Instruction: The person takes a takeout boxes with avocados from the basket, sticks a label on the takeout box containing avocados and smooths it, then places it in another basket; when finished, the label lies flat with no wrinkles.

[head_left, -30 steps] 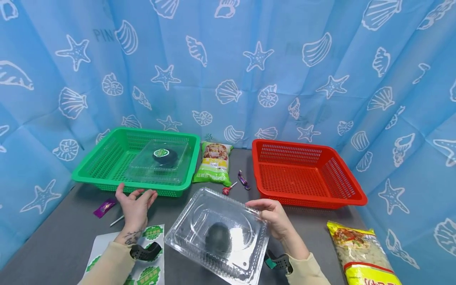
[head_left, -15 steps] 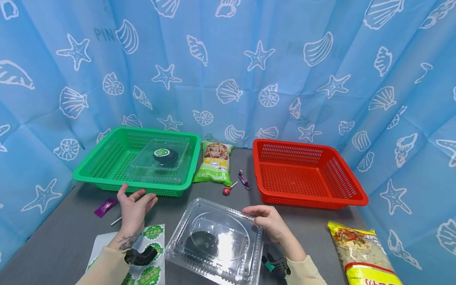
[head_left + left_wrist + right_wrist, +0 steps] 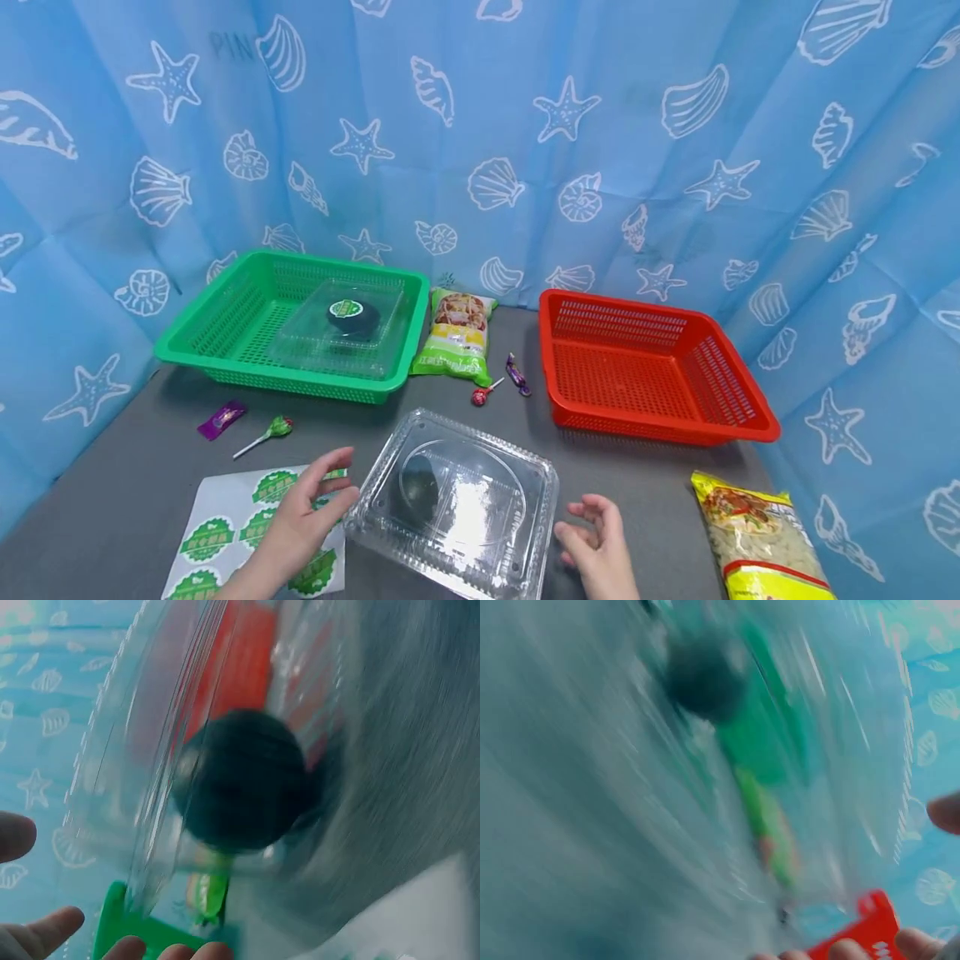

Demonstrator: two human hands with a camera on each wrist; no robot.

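Note:
A clear plastic clamshell box [image 3: 495,533] sits at the front middle of the table, turned at an angle with its lid down. Inside it, toward the left, lies a dark green oval thing [image 3: 416,492], which looks round in the left wrist view. My left hand [image 3: 300,517] is at the box's left edge, above a sticker sheet [image 3: 240,508], its thumb and fingers spread apart. Beside the right edge is my right hand [image 3: 600,542], fingers loosely bent and holding nothing. The right wrist view is heavily blurred.
A green basket [image 3: 168,346] at back left holds another clear box [image 3: 382,325] with a stickered lid. A red basket [image 3: 660,429] stands back right. Around lie two food bags [image 3: 457,333], lollipops [image 3: 279,427] and purple-wrapped sweets [image 3: 221,419]. A curtain [image 3: 480,125] hangs behind.
My left hand has come down from the green basket's front to the box, uncovering a green lollipop. The right hand has let go of the box's lid edge and dropped beside it.

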